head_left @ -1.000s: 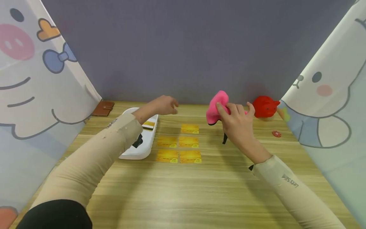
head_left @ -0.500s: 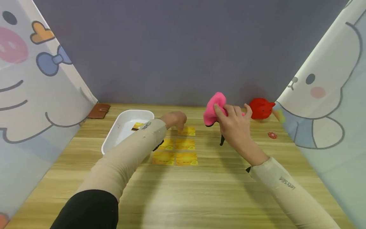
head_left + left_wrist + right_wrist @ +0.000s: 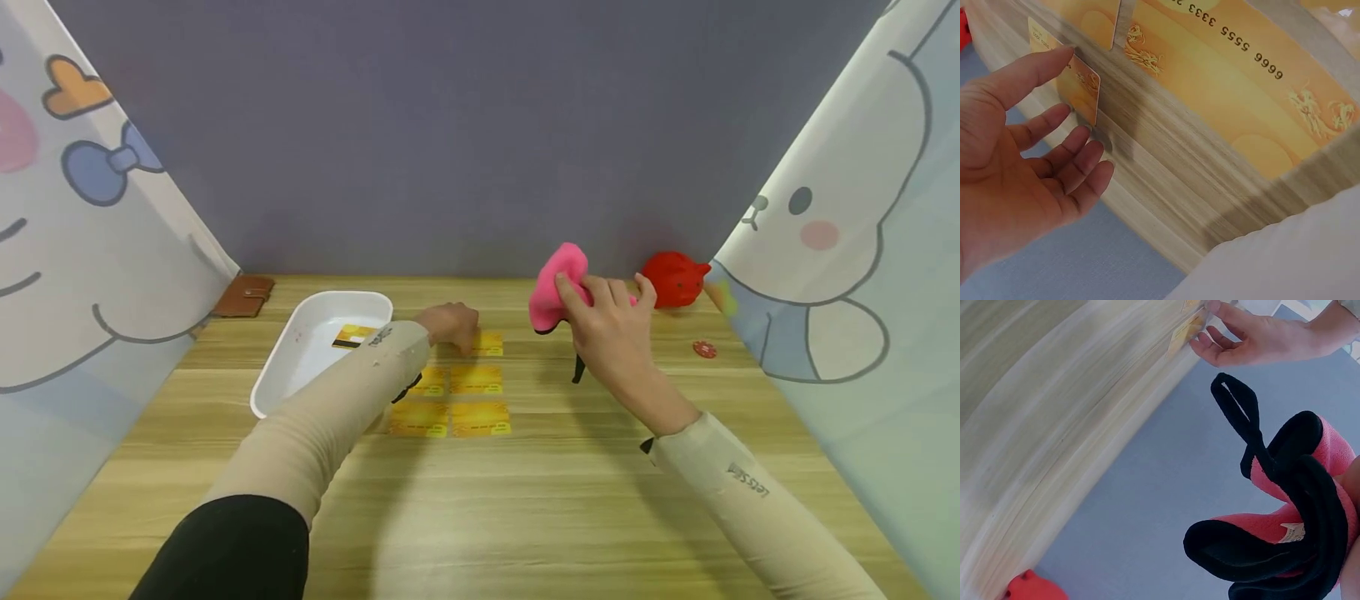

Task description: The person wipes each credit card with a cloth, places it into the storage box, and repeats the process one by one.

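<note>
In the head view my left hand (image 3: 450, 325) is over the farthest of several gold bank cards laid in rows. The left wrist view shows that card (image 3: 1082, 90) lying flat between my thumb and bent fingers, which touch its opposite long edges. Two larger-looking cards (image 3: 1235, 81) lie nearer the camera there. Above the table, my right hand (image 3: 615, 329) grips a folded soft pink fabric item (image 3: 557, 287). The right wrist view shows its black edging, a small white label and a black loop strap (image 3: 1235, 406) hanging from it; its kind is unclear.
A white tray (image 3: 262, 387) with a card (image 3: 351, 335) in it stands on the left, partly behind my sleeve. A brown wallet (image 3: 243, 297) lies at the back left. A red piggy bank (image 3: 675, 279) and a red poker chip (image 3: 704, 349) are on the right.
My left hand has come from above the tray to the right and down, and now takes the far card at its edges. My right hand keeps holding the pink item nearly still.
</note>
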### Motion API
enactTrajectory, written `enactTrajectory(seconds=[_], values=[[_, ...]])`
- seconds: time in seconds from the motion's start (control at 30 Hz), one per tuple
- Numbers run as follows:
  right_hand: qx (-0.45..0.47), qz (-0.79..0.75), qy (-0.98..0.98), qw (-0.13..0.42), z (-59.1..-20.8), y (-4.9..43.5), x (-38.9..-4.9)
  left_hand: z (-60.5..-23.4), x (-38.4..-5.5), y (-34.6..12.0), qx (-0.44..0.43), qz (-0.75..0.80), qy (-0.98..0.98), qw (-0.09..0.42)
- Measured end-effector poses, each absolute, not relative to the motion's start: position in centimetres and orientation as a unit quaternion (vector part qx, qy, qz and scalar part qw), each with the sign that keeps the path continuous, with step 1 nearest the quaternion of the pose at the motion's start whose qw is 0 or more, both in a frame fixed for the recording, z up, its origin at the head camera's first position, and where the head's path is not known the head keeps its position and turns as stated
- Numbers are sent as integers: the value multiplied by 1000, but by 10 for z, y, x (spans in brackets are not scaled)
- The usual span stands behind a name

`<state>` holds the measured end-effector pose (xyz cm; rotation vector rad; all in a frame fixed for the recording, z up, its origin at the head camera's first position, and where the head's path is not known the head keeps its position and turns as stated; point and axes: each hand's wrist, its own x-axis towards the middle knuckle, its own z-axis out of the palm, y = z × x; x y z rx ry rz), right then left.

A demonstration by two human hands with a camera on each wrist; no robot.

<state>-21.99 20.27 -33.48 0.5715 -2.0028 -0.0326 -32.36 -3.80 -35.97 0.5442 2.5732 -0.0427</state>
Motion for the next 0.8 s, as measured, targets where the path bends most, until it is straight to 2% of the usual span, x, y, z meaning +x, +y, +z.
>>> enactTrajectory(seconds=[0.3, 0.8], values=[[235, -5, -825, 514, -337, 204, -221, -361, -329, -40, 176, -20, 944, 278], [233, -13, -836, 496, -340, 204, -221, -365, -334, -44, 185, 127, 932, 284]])
